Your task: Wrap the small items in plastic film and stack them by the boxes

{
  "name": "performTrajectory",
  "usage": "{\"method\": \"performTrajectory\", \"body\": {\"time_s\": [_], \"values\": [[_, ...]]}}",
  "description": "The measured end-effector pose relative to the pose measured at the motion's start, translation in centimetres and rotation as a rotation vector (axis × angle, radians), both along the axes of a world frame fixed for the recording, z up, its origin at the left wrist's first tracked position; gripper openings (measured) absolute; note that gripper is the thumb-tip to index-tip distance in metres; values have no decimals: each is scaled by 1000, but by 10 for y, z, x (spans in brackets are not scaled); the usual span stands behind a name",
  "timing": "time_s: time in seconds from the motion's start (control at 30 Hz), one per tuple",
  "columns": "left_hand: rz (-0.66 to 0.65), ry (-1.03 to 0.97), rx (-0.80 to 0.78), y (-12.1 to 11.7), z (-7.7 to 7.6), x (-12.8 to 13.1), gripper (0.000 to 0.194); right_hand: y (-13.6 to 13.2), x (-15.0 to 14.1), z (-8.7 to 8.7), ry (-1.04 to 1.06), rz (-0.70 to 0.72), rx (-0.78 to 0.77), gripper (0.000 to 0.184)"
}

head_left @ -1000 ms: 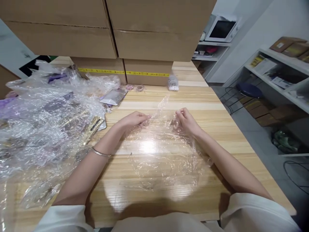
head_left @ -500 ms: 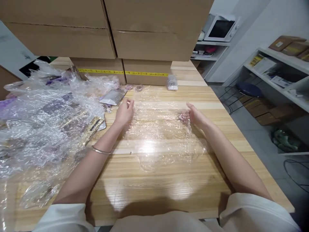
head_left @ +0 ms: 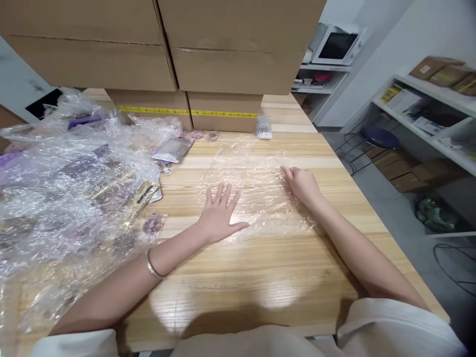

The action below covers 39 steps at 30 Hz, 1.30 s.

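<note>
Now on clear film (head_left: 260,173), your splayed left hand (head_left: 217,218) at eight o'clock, your right hand (head_left: 304,186) at three, edge in pinch.

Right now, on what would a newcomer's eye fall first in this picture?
Probably on the large heap of shiny plastic packaging, covering the left side of the table. Next come the big cardboard boxes at the back. In the middle, the left hand lies spread at the near-left part of a clear plastic film, whose right edge the right hand pinches.
</note>
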<state>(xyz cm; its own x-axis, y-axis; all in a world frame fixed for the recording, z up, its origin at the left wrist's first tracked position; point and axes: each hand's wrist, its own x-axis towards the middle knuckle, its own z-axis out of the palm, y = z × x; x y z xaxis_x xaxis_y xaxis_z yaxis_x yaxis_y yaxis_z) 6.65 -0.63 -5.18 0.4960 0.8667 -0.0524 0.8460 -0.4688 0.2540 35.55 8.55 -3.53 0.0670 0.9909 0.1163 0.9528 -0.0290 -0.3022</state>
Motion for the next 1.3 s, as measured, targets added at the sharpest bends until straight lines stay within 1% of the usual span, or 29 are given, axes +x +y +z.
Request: {"method": "performTrajectory", "body": {"time_s": [0.03,0.1,0.2,0.23,0.3,0.33,0.37,0.4,0.43,0.47,0.5,0.53,0.6,0.67,0.7,0.73,0.8,0.83,0.87,0.9,0.97,1.03,1.07,1.13,1.2,1.3], "values": [[-4,8,5,0,-1,-3,102,3,6,0,-15,-16,-1,51],[-9,20,12,0,-1,-6,103,8,19,-1,44,-49,1,54],[-8,23,17,-1,-1,-7,102,13,37,0,284,-127,-14,57],[-9,19,23,-1,-1,-7,102,13,42,1,375,-150,-56,58],[-10,9,41,-2,-3,-7,102,10,49,6,523,-166,-197,63],[-11,4,48,-2,-4,-8,102,7,51,9,572,-134,-285,66],[-12,2,52,-2,-4,-8,102,3,52,13,607,-71,-371,66],[-10,2,53,-2,-4,-8,102,-3,53,17,629,11,-442,63],[-8,3,53,-2,-4,-8,102,-8,53,20,640,88,-478,58],[-6,5,51,-2,-4,-8,102,-14,52,23,639,140,-480,53],[-4,10,47,-2,-3,-8,102,-21,52,25,626,156,-455,48],[-3,17,41,-2,-3,-7,101,-27,51,25,592,133,-399,44],[-3,35,21,-2,-1,-7,101,-37,50,25,477,40,-253,40],[-2,52,0,-2,1,-6,101,-44,54,23,335,5,-185,38],[0,58,-9,-2,2,-6,101,-47,57,22,263,15,-198,39],[1,61,-16,-1,2,-7,101,-49,62,22,193,34,-255,41],[-1,65,-30,-1,3,-7,102,-50,71,22,75,67,-448,46],[-5,68,-36,-1,3,-8,103,-49,75,23,51,68,-531,48],[-11,72,-41,-1,3,-8,103,-48,77,23,65,50,-580,51],[-19,77,-45,-1,3,-9,104,-45,77,24,116,18,-591,54],[-36,87,-50,-2,4,-11,104,-37,72,25,279,-43,-532,61],[-59,90,-49,-3,5,-13,104,-24,58,24,426,-49,-494,63],[-73,89,-49,-3,6,-14,104,-16,50,22,482,-35,-486,61],[-101,84,-49,-5,8,-17,106,-1,32,18,593,-24,-429,52],[-127,77,-53,-6,9,-20,108,13,16,12,691,-46,-333,42],[-157,62,-54,-8,10,-23,109,26,3,3,742,-93,-200,32]]}}
